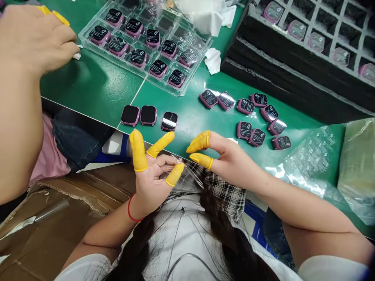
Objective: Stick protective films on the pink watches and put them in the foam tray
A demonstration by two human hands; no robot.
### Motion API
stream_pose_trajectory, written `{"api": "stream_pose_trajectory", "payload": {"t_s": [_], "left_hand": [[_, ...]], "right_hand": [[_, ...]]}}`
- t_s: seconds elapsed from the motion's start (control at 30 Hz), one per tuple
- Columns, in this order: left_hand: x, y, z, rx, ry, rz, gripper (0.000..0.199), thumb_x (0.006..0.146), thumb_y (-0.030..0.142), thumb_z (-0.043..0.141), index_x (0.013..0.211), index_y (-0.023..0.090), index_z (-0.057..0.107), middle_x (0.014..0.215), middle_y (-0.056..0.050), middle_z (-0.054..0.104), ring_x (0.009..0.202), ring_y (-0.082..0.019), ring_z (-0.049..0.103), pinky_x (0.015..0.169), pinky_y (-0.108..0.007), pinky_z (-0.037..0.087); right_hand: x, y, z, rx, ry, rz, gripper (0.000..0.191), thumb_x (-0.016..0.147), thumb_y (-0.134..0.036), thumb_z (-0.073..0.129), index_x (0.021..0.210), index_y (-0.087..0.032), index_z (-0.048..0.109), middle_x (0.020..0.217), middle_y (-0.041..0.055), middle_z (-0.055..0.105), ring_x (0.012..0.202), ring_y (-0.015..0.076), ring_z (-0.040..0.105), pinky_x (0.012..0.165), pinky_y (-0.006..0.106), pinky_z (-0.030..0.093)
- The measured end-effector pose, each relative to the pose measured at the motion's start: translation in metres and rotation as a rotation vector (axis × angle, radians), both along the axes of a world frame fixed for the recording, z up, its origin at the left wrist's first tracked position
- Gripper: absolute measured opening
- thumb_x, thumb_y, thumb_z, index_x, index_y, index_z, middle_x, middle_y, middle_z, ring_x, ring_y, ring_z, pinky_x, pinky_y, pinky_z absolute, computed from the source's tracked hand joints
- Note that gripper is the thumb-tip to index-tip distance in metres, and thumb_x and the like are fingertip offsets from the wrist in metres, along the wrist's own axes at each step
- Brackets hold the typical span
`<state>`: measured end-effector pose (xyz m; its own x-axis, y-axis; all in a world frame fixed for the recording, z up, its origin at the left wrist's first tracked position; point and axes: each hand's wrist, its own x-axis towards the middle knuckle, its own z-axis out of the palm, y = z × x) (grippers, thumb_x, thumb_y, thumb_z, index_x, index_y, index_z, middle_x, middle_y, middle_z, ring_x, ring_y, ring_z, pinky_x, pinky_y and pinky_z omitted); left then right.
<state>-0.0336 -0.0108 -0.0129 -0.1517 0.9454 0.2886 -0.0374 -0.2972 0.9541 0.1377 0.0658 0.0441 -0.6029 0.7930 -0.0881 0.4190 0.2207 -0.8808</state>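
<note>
My left hand [154, 171] is above the table's front edge, with yellow finger cots on its thumb and two spread fingers. Its other fingers are curled on a clear plastic film [190, 177] that hangs over my lap. Close by on the right, my right hand [225, 154] has its yellow-capped thumb and fingers drawn into a pinch; anything between the tips is too small to make out. Just beyond the hands lie a purple watch with a shiny dark screen [169, 121] and two more dark-screened watches [148, 115]. Several film-covered purple watches [258, 137] lie farther right.
A clear plastic tray [178, 90] holds several purple watches. Black foam trays [275, 74] are stacked at the back right. A sheet of clear printed films [310, 156] lies near a wrapped block [357, 156]. Another person's hand [38, 39] reaches in at the left.
</note>
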Motion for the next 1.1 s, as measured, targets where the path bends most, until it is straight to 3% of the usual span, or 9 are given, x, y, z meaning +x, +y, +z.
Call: {"api": "stream_pose_trajectory", "payload": {"t_s": [0.17, 0.33, 0.43, 0.53, 0.63, 0.77, 0.87, 0.97, 1.1], "left_hand": [[0.0, 0.0, -0.003, -0.085, 0.011, -0.012, 0.093, 0.079, 0.008, 0.073, 0.148, 0.046, 0.024, 0.102, 0.002, 0.068, 0.074, -0.009, 0.067, 0.068, -0.021, 0.062], [-0.006, 0.002, -0.008, -0.065, 0.014, -0.102, 0.093, 0.08, 0.016, 0.075, 0.15, 0.044, 0.021, 0.1, 0.0, 0.069, 0.071, -0.01, 0.068, 0.065, -0.023, 0.062], [-0.019, 0.005, -0.006, -0.131, 0.02, -0.093, 0.095, 0.078, 0.017, 0.077, 0.151, 0.044, 0.023, 0.102, -0.002, 0.071, 0.07, -0.012, 0.07, 0.067, -0.027, 0.063], [-0.04, 0.016, 0.0, -0.236, 0.079, -0.059, 0.074, 0.082, 0.023, 0.073, 0.147, 0.036, 0.038, 0.089, -0.002, 0.075, 0.063, -0.013, 0.069, 0.063, -0.025, 0.062], [-0.062, 0.043, 0.008, -0.376, 0.294, -0.1, 0.052, 0.089, 0.026, 0.064, 0.139, 0.026, 0.051, 0.063, 0.002, 0.071, 0.046, -0.012, 0.065, 0.051, -0.021, 0.057], [-0.075, 0.094, 0.017, -0.429, 0.734, -0.337, 0.076, 0.075, 0.019, 0.07, 0.146, 0.018, 0.042, 0.041, 0.01, 0.057, 0.026, -0.011, 0.046, 0.033, -0.021, 0.038], [-0.071, 0.121, 0.019, -0.472, 0.887, -0.488, 0.082, 0.068, 0.014, 0.071, 0.145, 0.016, 0.042, 0.034, 0.012, 0.048, 0.022, -0.014, 0.041, 0.032, -0.023, 0.032], [-0.061, 0.125, 0.019, -0.527, 0.98, -0.497, 0.069, 0.07, 0.014, 0.069, 0.136, 0.017, 0.051, 0.036, 0.01, 0.05, 0.023, -0.015, 0.043, 0.033, -0.023, 0.029], [-0.037, 0.105, 0.019, -0.411, 1.053, -0.485, 0.049, 0.072, 0.019, 0.068, 0.12, 0.019, 0.057, 0.043, 0.007, 0.051, 0.031, -0.016, 0.048, 0.032, -0.023, 0.022]], "right_hand": [[-0.011, 0.005, -0.002, -0.041, -0.045, 0.055, 0.008, 0.081, -0.009, 0.064, 0.079, -0.017, 0.064, 0.087, 0.0027, 0.065, 0.086, 0.0137, 0.059, 0.08, 0.028, 0.049], [-0.007, 0.009, 0.006, 0.009, -0.031, 0.103, 0.013, 0.082, -0.006, 0.06, 0.077, -0.018, 0.06, 0.084, 0.0026, 0.062, 0.084, 0.014, 0.058, 0.076, 0.028, 0.049], [0.008, 0.016, 0.016, 0.049, 0.043, 0.007, 0.01, 0.084, -0.012, 0.062, 0.08, -0.021, 0.06, 0.088, 0.0022, 0.063, 0.085, 0.0149, 0.059, 0.079, 0.03, 0.05], [0.025, 0.027, 0.018, 0.012, 0.074, -0.176, 0.007, 0.084, -0.021, 0.067, 0.079, -0.023, 0.062, 0.089, 0.0018, 0.064, 0.084, 0.0166, 0.061, 0.079, 0.033, 0.051], [0.038, 0.037, 0.009, -0.069, 0.121, -0.286, 0.01, 0.085, -0.029, 0.068, 0.077, -0.024, 0.063, 0.088, 0.0023, 0.064, 0.082, 0.0173, 0.06, 0.073, 0.032, 0.051], [0.042, 0.043, -0.005, -0.159, 0.177, -0.292, 0.015, 0.085, -0.034, 0.068, 0.075, -0.022, 0.064, 0.09, 0.0017, 0.065, 0.085, 0.0161, 0.06, 0.076, 0.03, 0.051], [0.042, 0.046, -0.009, -0.187, 0.158, -0.283, 0.017, 0.084, -0.032, 0.069, 0.073, -0.02, 0.064, 0.091, 0.0019, 0.065, 0.086, 0.0154, 0.061, 0.078, 0.03, 0.051], [0.042, 0.048, -0.009, -0.198, 0.132, -0.262, 0.018, 0.084, -0.032, 0.069, 0.072, -0.019, 0.064, 0.091, 0.0025, 0.065, 0.086, 0.0151, 0.061, 0.08, 0.031, 0.052], [0.041, 0.048, -0.012, -0.212, 0.082, -0.212, 0.022, 0.086, -0.037, 0.066, 0.074, -0.019, 0.064, 0.093, 0.0037, 0.066, 0.088, 0.0162, 0.062, 0.083, 0.033, 0.052]]}}
